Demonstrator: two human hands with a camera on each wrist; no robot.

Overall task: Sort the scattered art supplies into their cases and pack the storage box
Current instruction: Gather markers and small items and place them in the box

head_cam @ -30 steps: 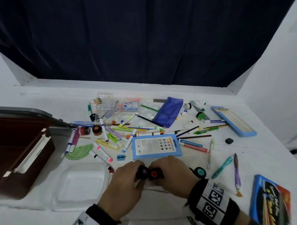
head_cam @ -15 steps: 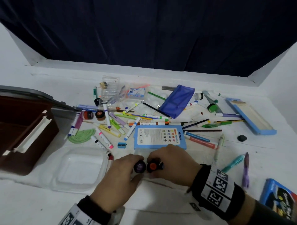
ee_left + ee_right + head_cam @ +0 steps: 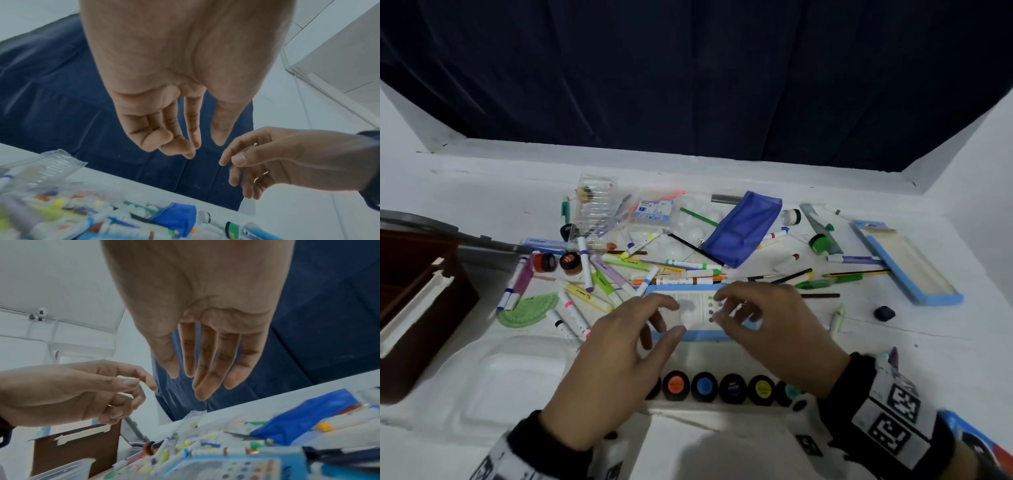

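Observation:
A row of small paint pots [image 3: 722, 387] with orange, blue, dark and yellow lids sits in a white strip near the table's front edge. Both hands hover just beyond it, above the blue-edged colour case [image 3: 688, 337]. My left hand [image 3: 667, 315] has loosely spread fingers and holds nothing; the left wrist view shows that hand [image 3: 205, 146] empty. My right hand [image 3: 722, 308] is spread the same way and empty, as the right wrist view shows of it [image 3: 189, 382]. The fingertips of the two hands are close together but apart.
An open brown storage box [image 3: 414, 308] stands at the left, with a clear plastic tray [image 3: 517, 377] beside it. Scattered markers [image 3: 602, 281], a green protractor [image 3: 527, 310], a blue pouch [image 3: 743, 229] and a long blue-framed case [image 3: 907, 263] lie beyond the hands.
Both hands let go of the paint pots they were pressing together, rose and moved forward over the blue-edged case. The pots now stand in a row behind the hands.

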